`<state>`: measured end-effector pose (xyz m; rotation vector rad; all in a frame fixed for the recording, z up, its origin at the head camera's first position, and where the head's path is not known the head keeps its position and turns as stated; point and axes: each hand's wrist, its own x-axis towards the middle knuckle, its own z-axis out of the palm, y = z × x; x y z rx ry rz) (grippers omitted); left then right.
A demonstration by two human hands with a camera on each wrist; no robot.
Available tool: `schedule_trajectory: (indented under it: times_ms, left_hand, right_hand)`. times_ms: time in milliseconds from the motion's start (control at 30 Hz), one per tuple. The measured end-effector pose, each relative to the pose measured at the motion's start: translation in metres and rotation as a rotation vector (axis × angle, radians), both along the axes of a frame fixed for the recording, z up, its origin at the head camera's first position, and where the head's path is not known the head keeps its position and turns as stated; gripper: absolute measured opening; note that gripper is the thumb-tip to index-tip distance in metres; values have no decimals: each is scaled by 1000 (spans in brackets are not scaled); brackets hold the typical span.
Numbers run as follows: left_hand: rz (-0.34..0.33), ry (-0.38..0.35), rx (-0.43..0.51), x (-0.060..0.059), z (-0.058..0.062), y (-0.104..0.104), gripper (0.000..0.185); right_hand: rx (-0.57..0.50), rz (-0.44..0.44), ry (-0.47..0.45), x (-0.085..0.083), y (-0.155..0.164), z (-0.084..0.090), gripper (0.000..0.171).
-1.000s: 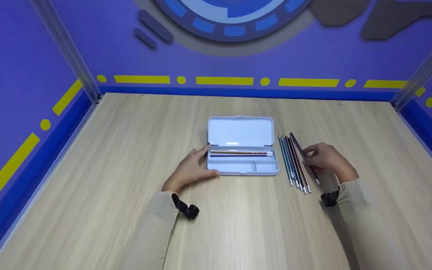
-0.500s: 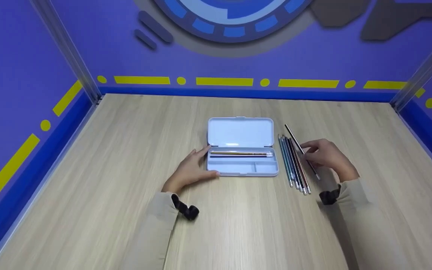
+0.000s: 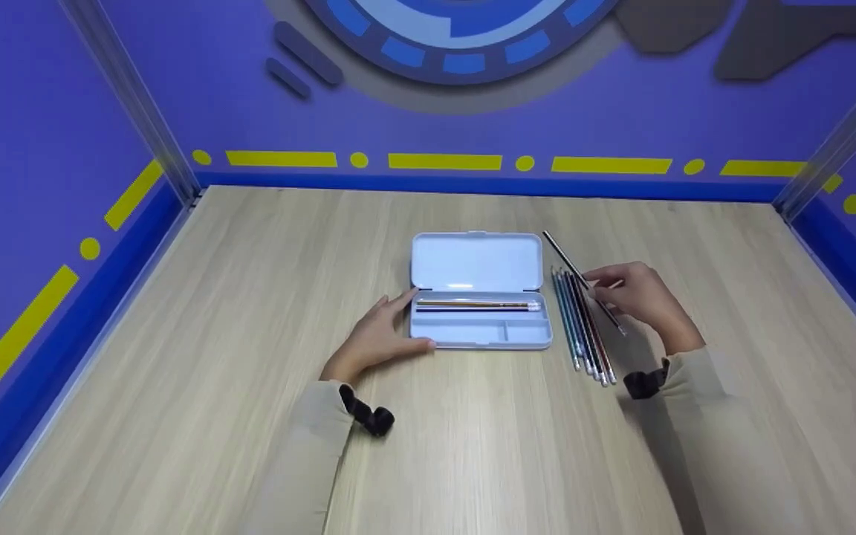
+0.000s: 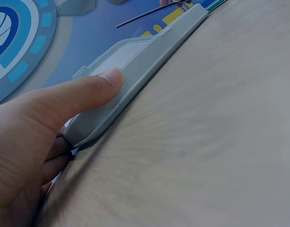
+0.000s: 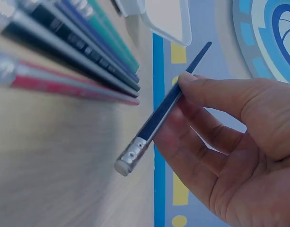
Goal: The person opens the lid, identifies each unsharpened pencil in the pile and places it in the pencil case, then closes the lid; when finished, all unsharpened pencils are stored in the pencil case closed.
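Dark pencil (image 3: pixel 582 282) is pinched in our right hand (image 3: pixel 640 297), thumb and fingers curled round its middle, lifted off the tabletop (image 3: pixel 250 297) and slanting, tip toward the far left, metal eraser end near our wrist. In the right wrist view the pencil (image 5: pixel 166 113) reads dark blue with a silver ferrule, held clear above the wood. It sits just right of the open pencil case (image 3: pixel 480 293) and over the row of loose pencils (image 3: pixel 584 327), which lie side by side on the tabletop right beside the case; we see teal, blue, dark and red ones there.

Our left hand (image 3: pixel 380 334) rests at the case's left end, fingers fairly straight, thumb pressing the near front wall and the fingers against the left side. The left wrist view shows that thumb (image 4: pixel 95 87) flat on the case edge (image 4: pixel 149 61). Nothing is gripped there, just steadying contact.

The case lies mid-tabletop with the lid folded back flat. Two pencils (image 3: pixel 476 304) lie lengthwise in the long rear compartment of the tray.
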<state>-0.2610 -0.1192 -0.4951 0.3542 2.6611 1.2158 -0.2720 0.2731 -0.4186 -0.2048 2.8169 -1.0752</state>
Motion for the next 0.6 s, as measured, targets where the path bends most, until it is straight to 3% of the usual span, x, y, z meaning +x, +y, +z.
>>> schedule_trajectory:
  times_ms: [600]
  left_hand:
    - [-2, 15, -3, 1, 1, 0, 101]
  right_hand:
    - [4, 54, 111, -14, -40, 8, 28]
